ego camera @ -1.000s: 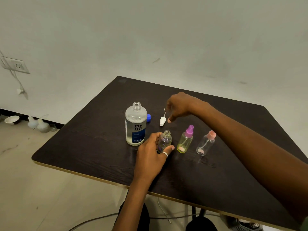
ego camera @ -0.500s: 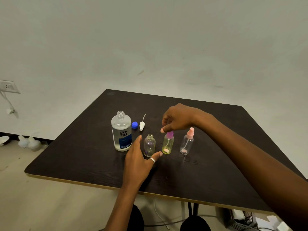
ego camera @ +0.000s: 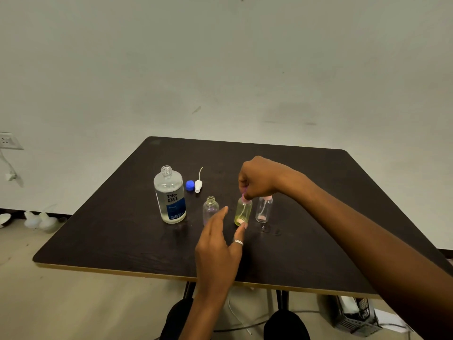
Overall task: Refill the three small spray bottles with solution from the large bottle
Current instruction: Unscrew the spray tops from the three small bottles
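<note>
A: Right-hand fingers (ego camera: 246, 190) closed on the purple spray cap of the small yellow-tinted plastic bottle (ego camera: 243, 212), likely to unscrew it; left hand (ego camera: 218, 244) open, thumb touching its base to steady

B: Large clear labelled solution bottle (ego camera: 169, 196) stands uncapped on the dark desk (ego camera: 110, 236), ready to pour

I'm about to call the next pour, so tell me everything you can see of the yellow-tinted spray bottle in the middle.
The yellow spray bottle is small, round and see-through, plastic by its look, tinted yellow-green. It stands upright on the dark table, between the uncapped clear bottle and the pink-capped bottle. Its purple spray top is on, pinched from above by the right hand. A dip tube runs down inside. The left hand touches its base with a fingertip. Liquid level unclear.
</note>
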Tool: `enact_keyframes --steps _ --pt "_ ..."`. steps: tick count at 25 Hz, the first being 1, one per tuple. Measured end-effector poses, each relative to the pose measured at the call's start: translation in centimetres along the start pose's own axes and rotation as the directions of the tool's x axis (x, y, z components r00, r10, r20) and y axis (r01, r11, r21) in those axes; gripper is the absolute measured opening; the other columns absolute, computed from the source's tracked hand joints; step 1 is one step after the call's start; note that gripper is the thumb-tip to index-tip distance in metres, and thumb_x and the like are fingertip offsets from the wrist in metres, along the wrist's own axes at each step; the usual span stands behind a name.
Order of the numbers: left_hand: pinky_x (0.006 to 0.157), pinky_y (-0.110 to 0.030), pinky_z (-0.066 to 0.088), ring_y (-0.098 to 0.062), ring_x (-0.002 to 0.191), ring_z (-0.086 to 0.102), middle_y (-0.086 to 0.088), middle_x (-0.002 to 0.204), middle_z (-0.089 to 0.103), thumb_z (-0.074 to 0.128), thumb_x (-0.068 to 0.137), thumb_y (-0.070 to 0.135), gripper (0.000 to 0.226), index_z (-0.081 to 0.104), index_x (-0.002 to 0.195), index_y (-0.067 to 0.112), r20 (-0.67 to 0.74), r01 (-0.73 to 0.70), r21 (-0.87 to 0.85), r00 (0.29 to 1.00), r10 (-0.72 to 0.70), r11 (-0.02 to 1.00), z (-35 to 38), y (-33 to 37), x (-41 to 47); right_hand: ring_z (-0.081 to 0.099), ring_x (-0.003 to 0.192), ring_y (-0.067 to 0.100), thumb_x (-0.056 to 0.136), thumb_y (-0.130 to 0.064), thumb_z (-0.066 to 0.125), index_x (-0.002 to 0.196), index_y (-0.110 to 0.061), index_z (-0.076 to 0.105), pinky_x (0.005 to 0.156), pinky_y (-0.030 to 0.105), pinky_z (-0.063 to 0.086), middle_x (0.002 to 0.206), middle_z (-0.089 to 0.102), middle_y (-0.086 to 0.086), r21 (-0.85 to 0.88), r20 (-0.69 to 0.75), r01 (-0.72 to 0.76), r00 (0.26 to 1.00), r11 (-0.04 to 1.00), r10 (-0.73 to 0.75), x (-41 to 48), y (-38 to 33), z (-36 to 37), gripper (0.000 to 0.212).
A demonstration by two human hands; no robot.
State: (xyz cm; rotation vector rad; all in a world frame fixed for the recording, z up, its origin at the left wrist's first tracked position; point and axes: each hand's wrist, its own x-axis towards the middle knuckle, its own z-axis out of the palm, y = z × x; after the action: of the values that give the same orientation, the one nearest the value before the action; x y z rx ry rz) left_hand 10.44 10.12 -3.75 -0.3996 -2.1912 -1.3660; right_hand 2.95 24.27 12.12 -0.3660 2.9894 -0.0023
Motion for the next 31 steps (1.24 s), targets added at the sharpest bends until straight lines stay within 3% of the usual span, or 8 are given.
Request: enact_keyframes --steps 4,6,8,12,18,25,28,31 --pt "0.105 -0.022 0.038 -0.015 0.138 0.046 -0.001 0.148 0.052 0.076 0.084 0.041 0.077 0.043 0.149 0.018 0.167 0.171 -0.011 0.972 -0.167 0.985 1.7 0.4 0.4 0.066 0.074 0.012 0.077 -0.025 0.074 0.079 -0.015 0.074 0.069 0.029 0.057 0.077 0.070 -0.002 0.028 0.037 -0.009 0.999 1.000 0.008 -1.2 0.1 0.3 0.010" --pt "0.108 -0.026 0.040 -0.013 0.139 0.045 0.002 0.150 0.050 0.076 0.083 0.047 0.081 0.040 0.151 0.019 0.229 0.223 -0.024 0.950 -0.212 0.974 2.5 0.1 0.9 0.066 0.072 0.012 0.077 -0.025 0.074 0.076 -0.016 0.073 0.065 0.027 0.055 0.075 0.070 -0.003 0.041 0.023 -0.005 1.000 0.999 0.004 -1.6 0.0 0.6 0.009" --pt "0.103 -0.027 0.048 -0.009 0.130 0.053 0.006 0.142 0.057 0.076 0.082 0.048 0.074 0.046 0.145 0.022 0.258 0.228 -0.038 0.943 -0.211 0.973 3.2 -0.3 1.5 0.065 0.069 0.011 0.076 -0.024 0.074 0.075 -0.016 0.073 0.065 0.028 0.056 0.073 0.069 -0.003 0.054 -0.003 0.004 1.000 0.999 -0.004 -1.8 -0.2 0.9 0.008" --pt "0.080 -0.017 0.056 0.003 0.095 0.066 0.016 0.103 0.070 0.078 0.084 0.038 0.041 0.060 0.122 0.035 0.239 0.215 -0.111 0.953 -0.184 0.970 3.8 -1.0 2.4 0.060 0.064 0.011 0.077 -0.028 0.072 0.076 -0.018 0.072 0.060 0.026 0.051 0.070 0.066 -0.005 0.041 -0.064 0.040 0.997 0.998 -0.037 -1.8 -0.5 1.4 0.010" --pt "0.069 -0.005 0.047 0.014 0.091 0.061 0.027 0.087 0.063 0.078 0.084 0.036 0.036 0.062 0.116 0.036 0.232 0.193 -0.136 0.960 -0.158 0.972 3.8 -1.5 2.4 0.061 0.060 0.017 0.083 -0.043 0.068 0.060 -0.016 0.059 0.060 0.031 0.054 0.062 0.061 0.001 -0.012 -0.079 -0.006 0.997 1.000 0.005 -1.6 -1.1 2.3 0.036" --pt "0.071 0.000 0.043 0.018 0.092 0.060 0.028 0.087 0.062 0.079 0.085 0.028 0.037 0.060 0.114 0.039 0.251 0.205 -0.192 0.956 -0.154 0.960 3.5 -1.5 2.5 0.063 0.075 0.018 0.083 -0.012 0.064 0.086 -0.012 0.072 0.065 0.028 0.051 0.081 0.069 0.002 -0.051 -0.059 0.112 0.992 0.992 -0.115 -2.0 -1.2 2.4 0.008" --pt "0.069 -0.002 0.044 0.016 0.090 0.060 0.024 0.086 0.064 0.078 0.085 0.030 0.029 0.061 0.107 0.038 0.258 0.212 -0.208 0.954 -0.156 0.955 3.4 -1.5 2.6 0.063 0.082 0.014 0.081 -0.003 0.063 0.095 -0.018 0.073 0.076 0.032 0.054 0.090 0.070 -0.003 -0.016 -0.015 0.176 0.984 0.984 -0.177 -2.3 -1.2 2.1 0.023" --pt "0.069 -0.003 0.045 0.016 0.092 0.060 0.025 0.087 0.064 0.078 0.085 0.031 0.033 0.057 0.108 0.042 0.272 0.222 -0.211 0.949 -0.161 0.952 3.3 -1.4 2.6 0.064 0.088 0.015 0.083 -0.014 0.067 0.106 -0.018 0.070 0.079 0.033 0.054 0.097 0.070 -0.003 -0.029 -0.028 0.175 0.984 0.984 -0.175 -2.1 -0.9 1.9 0.024"
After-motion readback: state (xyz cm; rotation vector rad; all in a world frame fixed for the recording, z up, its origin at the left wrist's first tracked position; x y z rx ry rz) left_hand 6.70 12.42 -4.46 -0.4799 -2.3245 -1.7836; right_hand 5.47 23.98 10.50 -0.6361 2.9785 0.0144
